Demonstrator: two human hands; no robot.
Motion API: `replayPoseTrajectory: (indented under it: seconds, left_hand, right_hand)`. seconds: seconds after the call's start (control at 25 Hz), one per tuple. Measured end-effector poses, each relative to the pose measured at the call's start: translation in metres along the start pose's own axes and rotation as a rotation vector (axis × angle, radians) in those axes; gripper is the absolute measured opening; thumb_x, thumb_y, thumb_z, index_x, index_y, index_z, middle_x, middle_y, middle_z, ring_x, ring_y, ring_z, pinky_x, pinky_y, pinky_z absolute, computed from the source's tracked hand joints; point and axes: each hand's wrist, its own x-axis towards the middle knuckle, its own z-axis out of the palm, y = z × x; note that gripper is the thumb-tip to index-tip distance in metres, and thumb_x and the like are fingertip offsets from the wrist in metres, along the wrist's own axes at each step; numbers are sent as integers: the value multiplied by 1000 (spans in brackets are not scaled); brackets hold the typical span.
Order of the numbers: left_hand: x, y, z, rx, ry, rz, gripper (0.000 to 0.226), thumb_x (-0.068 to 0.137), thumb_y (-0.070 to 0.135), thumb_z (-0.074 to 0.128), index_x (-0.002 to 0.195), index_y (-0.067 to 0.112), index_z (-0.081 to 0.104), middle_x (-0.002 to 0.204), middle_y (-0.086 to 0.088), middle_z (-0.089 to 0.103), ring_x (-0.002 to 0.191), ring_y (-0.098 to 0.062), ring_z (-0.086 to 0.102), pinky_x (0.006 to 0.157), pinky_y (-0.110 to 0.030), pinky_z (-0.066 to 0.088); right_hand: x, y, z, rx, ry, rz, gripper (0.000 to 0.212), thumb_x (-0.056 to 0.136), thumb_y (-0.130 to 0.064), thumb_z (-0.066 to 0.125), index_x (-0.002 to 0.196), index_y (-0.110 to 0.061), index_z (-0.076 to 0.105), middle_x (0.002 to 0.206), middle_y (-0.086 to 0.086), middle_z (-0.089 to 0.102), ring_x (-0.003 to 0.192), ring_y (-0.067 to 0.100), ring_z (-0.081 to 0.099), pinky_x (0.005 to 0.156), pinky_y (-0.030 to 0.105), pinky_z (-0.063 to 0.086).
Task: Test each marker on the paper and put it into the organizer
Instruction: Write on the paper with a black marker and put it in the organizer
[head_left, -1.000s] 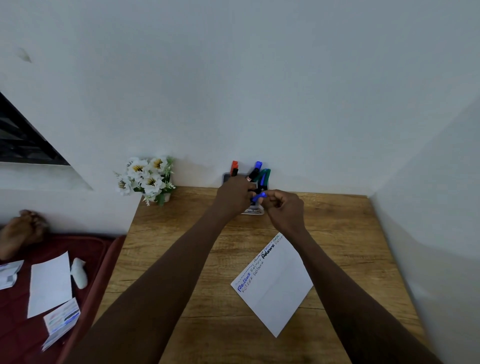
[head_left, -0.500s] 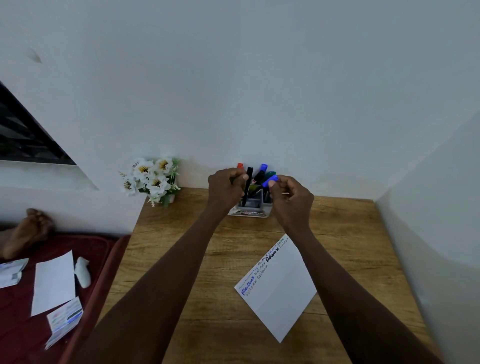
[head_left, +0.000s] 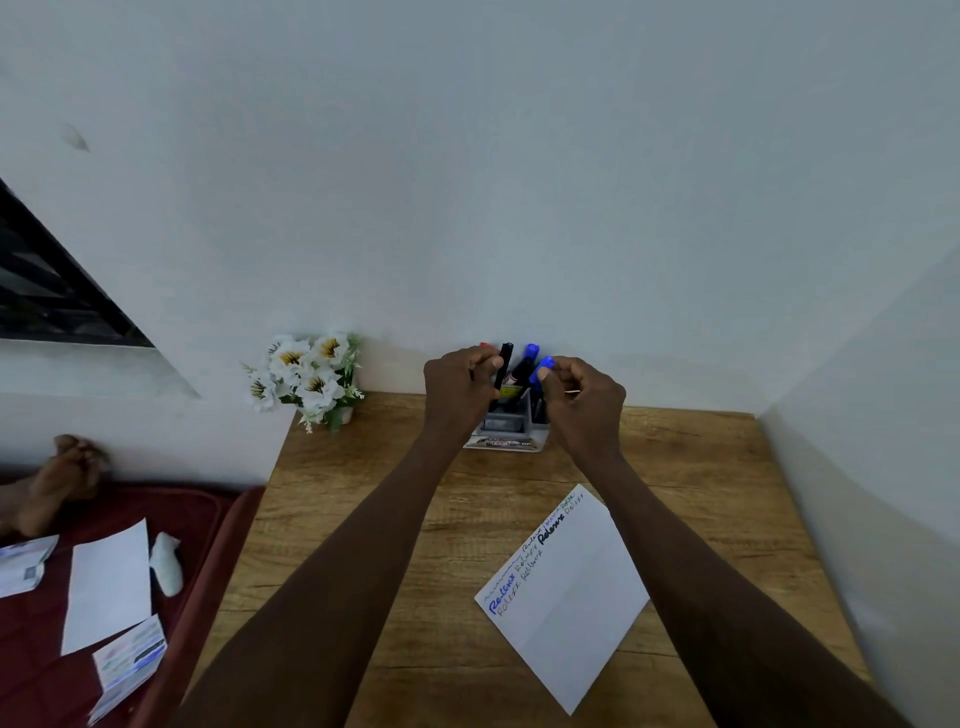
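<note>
Wooden table (head_left: 701, 467) carries the scribbled white paper sheet (head_left: 571, 597) and, by the wall (head_left: 519, 208), the grey plastic organizer (head_left: 511, 427). Above it, the left hand (head_left: 457, 389) grips an upright black marker (head_left: 504, 364); the right hand (head_left: 584, 402) pinches a small blue cap (head_left: 544, 366).
</note>
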Motion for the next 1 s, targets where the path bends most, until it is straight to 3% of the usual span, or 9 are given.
replayPoseTrajectory:
  seconds: [0.16,0.24,0.36,0.6,0.72,1.0]
  left_hand:
    - [3,-9,10,133,-146,92,16,92,20,63,84,15,77,70,3,73,55,-12,66,62,-33,55]
    - [3,-6,14,205,-202,110,19,93,20,64,78,16,74,62,6,66,54,-12,60,60,-32,50]
    - [6,-11,20,277,-218,107,21,94,26,61,79,19,73,65,5,68,58,-13,58,60,-35,50]
    - [7,-14,26,331,-242,47,24,93,32,59,81,19,76,68,3,70,61,-14,61,62,-36,53]
    - [1,-18,22,349,-235,70,22,94,27,63,79,18,76,66,2,70,58,-14,60,60,-34,51]
    - [-6,-9,13,382,-249,115,20,93,25,65,78,17,76,65,2,69,57,-13,58,59,-31,47]
  right_hand:
    - [10,6,7,-100,-68,17,11,90,-13,76,98,-7,79,79,0,76,64,-7,64,68,-1,43]
    - [12,9,9,-122,-93,9,15,90,-14,77,101,-5,79,84,5,78,69,4,67,71,5,47]
    - [13,15,11,-125,-105,43,16,90,-16,76,102,-5,80,85,7,79,72,8,68,74,19,56]
    - [13,20,8,-133,-116,74,10,87,-14,79,93,-6,80,79,6,78,67,10,69,72,25,58]
    - [9,22,6,-128,-110,88,18,85,-16,81,102,-8,80,82,4,79,71,9,72,75,24,59]
    - [2,17,-2,-126,-112,31,27,85,-13,80,111,-9,78,91,5,80,81,10,73,84,37,62]
